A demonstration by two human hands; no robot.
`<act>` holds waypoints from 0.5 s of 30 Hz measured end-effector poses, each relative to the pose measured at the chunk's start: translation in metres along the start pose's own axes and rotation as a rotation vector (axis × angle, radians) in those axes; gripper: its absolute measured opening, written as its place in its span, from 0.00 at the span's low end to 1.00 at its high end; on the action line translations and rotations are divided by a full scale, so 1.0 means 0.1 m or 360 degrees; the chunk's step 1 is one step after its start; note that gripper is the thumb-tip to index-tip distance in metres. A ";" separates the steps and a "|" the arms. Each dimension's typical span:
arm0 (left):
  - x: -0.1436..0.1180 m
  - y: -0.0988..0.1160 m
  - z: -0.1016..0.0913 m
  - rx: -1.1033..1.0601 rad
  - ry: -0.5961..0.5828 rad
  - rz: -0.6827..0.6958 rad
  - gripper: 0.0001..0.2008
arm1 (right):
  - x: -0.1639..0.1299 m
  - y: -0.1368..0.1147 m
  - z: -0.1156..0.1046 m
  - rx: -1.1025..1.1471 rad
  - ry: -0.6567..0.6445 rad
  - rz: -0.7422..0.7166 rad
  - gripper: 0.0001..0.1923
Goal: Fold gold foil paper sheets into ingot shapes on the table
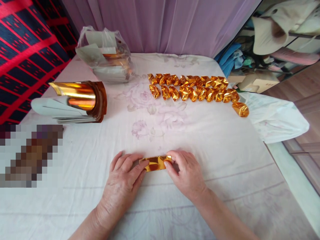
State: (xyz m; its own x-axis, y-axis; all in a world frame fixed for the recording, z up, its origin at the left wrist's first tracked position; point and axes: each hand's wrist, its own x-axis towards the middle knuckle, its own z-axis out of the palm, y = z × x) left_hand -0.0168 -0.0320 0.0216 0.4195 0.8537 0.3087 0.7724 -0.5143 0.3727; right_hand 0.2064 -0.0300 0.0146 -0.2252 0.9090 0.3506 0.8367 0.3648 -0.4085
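Note:
Near the front of the table, a narrow folded strip of gold foil paper lies crosswise between my hands. My left hand grips its left end, the index finger and thumb pressed on it. At the right end, my right hand pinches the strip between thumb and fingers. Beyond them, two rows of folded gold foil pieces run across the far right of the table, with one piece slightly apart at the right end. A curled stack of gold foil sheets stands at the left.
A clear plastic bag holding more foil and pale paper sits at the back left. The table wears a pale flowered cloth. A purple curtain hangs behind. On the right are a white bag and crowded shelves.

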 end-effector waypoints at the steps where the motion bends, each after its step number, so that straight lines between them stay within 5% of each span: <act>1: 0.00 0.01 0.00 0.0013 -0.0002 -0.0004 0.12 | 0.00 0.00 0.00 -0.0001 -0.0005 0.0004 0.04; 15: -0.17 0.20 0.13 0.0247 -0.0137 0.0379 0.21 | 0.01 0.01 0.01 -0.0064 -0.0052 -0.0002 0.04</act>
State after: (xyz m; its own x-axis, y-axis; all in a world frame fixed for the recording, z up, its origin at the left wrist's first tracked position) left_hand -0.0020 -0.0556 0.0125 0.6313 0.7178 0.2937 0.7085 -0.6878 0.1580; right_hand 0.2060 -0.0283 0.0137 -0.2418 0.9149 0.3233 0.8556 0.3582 -0.3738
